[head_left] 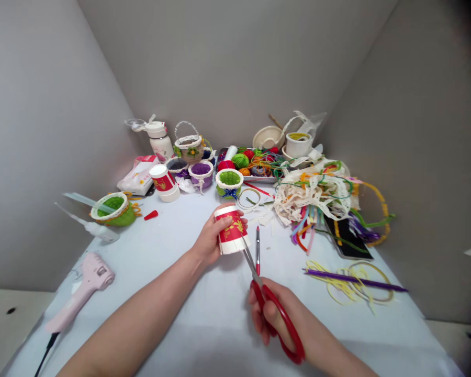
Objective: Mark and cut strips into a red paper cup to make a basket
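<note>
My left hand (209,236) is wrapped round a red and white paper cup (232,230) with gold print, held above the middle of the table. The cup's wider end faces me, and slits show along its white rim. In my right hand (277,314) is a pair of red-handled scissors (258,276), fingers through the loops. Its blade tips meet the cup's rim at the right side. Just right of the cup, a red and silver pen (258,248) lies on the table.
A pink glue gun (82,288) and a green basket (120,210) lie left. Stacked paper cups (165,182), a green pot (228,184) and a yarn tray (255,178) stand behind. Lace trim (314,191), a phone (347,241) and a purple stick (355,279) are right.
</note>
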Demonstrator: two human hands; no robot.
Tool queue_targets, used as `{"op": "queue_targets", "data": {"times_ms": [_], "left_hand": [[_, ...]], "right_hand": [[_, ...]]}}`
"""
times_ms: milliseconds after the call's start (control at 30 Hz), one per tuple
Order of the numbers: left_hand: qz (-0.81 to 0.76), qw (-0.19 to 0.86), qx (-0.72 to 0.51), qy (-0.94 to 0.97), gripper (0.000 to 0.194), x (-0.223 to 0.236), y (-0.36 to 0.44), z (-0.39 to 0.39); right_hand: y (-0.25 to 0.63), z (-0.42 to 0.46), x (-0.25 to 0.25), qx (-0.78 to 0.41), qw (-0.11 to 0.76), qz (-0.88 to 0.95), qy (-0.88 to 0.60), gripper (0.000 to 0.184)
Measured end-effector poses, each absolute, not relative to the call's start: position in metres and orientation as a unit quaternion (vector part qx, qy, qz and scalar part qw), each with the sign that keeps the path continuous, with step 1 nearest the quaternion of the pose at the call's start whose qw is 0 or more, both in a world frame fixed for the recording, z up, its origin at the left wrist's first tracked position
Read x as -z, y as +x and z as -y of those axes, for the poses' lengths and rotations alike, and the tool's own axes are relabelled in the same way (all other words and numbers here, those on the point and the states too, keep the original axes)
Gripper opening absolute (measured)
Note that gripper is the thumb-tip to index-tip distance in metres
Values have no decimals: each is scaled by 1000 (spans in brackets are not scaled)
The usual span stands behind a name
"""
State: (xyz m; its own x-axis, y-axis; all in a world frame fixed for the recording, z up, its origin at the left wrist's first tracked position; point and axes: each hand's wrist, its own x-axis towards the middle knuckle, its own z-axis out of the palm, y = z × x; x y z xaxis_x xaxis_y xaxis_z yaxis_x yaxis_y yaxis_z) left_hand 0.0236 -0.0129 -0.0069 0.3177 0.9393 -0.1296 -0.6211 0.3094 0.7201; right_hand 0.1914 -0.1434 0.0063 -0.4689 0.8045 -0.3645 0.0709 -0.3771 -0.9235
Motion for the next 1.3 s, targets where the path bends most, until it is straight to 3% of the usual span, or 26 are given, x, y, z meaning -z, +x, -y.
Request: {"op": "queue_targets", "data": {"times_ms": [1300], "left_hand": [[-294, 762, -510, 271, 43, 1, 28, 19]], "right_hand": [[190, 143, -5, -693, 268, 481, -465, 75]]}}
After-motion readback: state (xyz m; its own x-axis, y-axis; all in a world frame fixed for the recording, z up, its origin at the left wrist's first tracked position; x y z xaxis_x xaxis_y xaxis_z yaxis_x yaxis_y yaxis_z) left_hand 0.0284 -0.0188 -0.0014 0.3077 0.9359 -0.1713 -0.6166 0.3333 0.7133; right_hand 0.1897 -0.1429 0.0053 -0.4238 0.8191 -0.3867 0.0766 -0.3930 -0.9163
